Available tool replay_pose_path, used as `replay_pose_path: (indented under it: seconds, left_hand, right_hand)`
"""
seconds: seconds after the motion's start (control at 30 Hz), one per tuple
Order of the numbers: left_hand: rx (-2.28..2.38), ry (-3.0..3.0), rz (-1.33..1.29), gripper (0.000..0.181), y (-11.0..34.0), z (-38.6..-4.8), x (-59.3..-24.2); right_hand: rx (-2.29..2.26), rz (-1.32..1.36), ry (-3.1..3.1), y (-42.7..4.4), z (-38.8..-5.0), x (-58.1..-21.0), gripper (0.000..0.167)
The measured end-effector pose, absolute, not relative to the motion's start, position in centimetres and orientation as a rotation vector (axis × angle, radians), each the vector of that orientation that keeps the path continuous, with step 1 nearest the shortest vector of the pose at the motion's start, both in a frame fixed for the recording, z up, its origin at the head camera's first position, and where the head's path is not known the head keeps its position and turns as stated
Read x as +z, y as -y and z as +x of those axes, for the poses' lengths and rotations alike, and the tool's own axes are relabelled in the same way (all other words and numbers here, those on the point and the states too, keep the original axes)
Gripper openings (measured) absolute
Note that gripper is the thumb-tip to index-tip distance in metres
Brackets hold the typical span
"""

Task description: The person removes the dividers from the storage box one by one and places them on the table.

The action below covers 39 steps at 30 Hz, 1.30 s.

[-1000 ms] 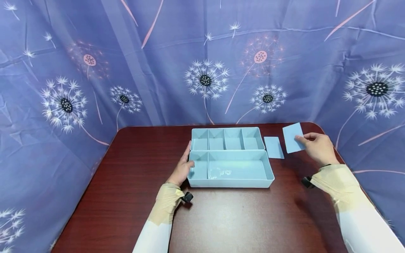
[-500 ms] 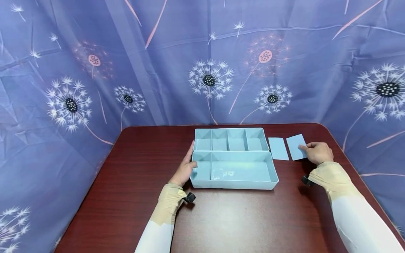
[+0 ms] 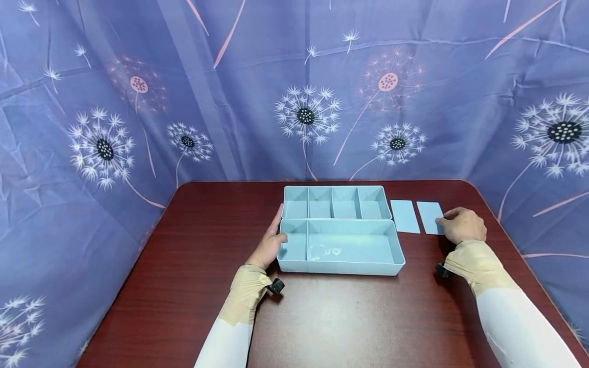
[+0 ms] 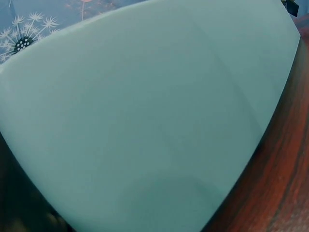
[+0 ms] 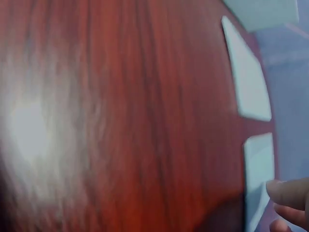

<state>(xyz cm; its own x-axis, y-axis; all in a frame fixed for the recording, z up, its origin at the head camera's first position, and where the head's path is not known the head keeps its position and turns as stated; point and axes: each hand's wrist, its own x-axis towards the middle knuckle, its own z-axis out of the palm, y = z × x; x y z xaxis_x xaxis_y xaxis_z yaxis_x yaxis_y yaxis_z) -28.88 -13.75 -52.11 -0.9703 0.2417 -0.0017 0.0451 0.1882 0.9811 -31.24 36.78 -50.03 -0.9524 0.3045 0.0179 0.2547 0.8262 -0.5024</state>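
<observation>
Blue card (image 3: 428,215) lies on the bench (image 3: 340,322) beside a second card (image 3: 405,216), its right side pinched by the right hand (image 3: 465,226)'s fingers, as the left hand (image 3: 268,246)'s fingers grip the front tray (image 3: 340,267)'s left end.

Right card (image 3: 429,215): raised and tilted 1.0 s ago, now down on table (image 3: 340,322), turned roughly parallel to left card (image 3: 405,216). Right hand (image 3: 465,226) lowered with it.

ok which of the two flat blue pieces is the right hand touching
The outer piece, farther from the trays: the right hand touches its edge; no hand touches the nearer piece.
</observation>
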Motion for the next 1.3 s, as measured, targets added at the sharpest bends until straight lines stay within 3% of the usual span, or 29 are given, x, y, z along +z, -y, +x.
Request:
replay_pose_path:
  seconds: [0.4,0.67,0.9,1.1,1.3]
  left_hand:
    - [1.892,-2.295,0.281,0.100,13.7,-29.2,-51.9]
    - [1.862,-2.290,0.267,0.100,13.8,-28.8,-52.2]
    - [1.884,-2.281,0.238,0.100,14.1,-28.7,-52.0]
    - [1.869,-2.286,0.255,0.099,14.1,-28.8,-52.1]
    - [1.874,-2.286,0.268,0.099,13.8,-28.8,-52.0]
  right_hand:
    - [0.883,-0.136,2.778,-27.3,-29.3,-44.2,0.042]
    - [1.057,0.220,2.814,-18.3,-25.6,-43.2,0.033]
    - [1.065,0.381,2.874,-10.5,-23.8,-44.5,0.051]
    - [0.961,0.348,3.037,-6.1,-23.5,-45.6,0.073]
    - [0.864,0.340,3.066,-4.4,-23.9,-46.0,0.067]
